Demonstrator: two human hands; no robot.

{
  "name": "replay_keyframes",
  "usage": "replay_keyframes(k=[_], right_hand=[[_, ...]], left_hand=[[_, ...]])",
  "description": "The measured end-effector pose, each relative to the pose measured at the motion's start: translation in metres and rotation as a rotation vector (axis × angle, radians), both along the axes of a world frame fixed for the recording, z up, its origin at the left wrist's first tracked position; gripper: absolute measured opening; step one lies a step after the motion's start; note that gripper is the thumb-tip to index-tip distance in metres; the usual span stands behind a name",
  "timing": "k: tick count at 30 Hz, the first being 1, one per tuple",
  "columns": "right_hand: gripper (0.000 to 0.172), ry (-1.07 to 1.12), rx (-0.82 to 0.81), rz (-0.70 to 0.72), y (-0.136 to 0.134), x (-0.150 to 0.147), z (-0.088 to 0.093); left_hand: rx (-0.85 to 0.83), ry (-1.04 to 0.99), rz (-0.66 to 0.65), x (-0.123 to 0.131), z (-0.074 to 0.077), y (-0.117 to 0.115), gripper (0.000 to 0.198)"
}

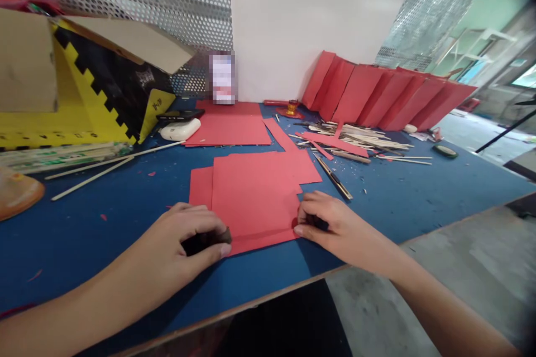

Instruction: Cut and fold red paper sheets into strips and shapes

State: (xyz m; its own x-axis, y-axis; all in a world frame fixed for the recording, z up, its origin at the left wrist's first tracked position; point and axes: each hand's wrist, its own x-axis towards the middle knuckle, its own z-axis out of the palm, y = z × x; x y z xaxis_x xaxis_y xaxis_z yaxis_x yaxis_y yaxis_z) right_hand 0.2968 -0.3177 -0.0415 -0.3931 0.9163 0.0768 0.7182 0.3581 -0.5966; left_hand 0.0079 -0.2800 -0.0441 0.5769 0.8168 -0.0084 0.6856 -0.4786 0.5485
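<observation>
The red sheet (255,195) lies between the left hand (171,237) and the right hand (340,226), stretching away beyond both. The left, half-curled, has thumb and fingers at its near left corner; the right, similarly bent, touches its near right edge. Whether either pinches or merely presses, I cannot tell. Just beyond the right hand lies a cutter (335,179).

2 hands (170,240); 1 utility knife (334,178); 1 white panel (310,28); 1 pleated red row (363,95).
</observation>
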Motion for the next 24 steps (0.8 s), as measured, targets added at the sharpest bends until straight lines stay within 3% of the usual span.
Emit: replay_keyframes(k=[8,15,19,20,24], right_hand=[[0.019,-0.056,0.034,-0.026,-0.006,-0.001,-0.001],[0.018,-0.122,0.088,-0.092,-0.008,-0.002,-0.002],[0.004,-0.139,0.240,-0.122,-0.015,-0.001,-0.007],[0.006,-0.172,0.300,-0.103,-0.018,-0.002,-0.007],[0.044,-0.371,0.417,0.138,-0.030,-0.011,-0.006]], left_hand=[[0.018,-0.045,-0.061,-0.004,-0.001,0.001,0.025],[0.311,0.018,-0.342,-0.004,-0.001,-0.004,0.037],[0.450,0.111,-0.387,-0.007,-0.004,-0.009,0.053],[0.469,0.130,-0.390,-0.007,-0.006,-0.009,0.054],[0.509,0.178,-0.421,-0.007,-0.011,-0.012,0.054]])
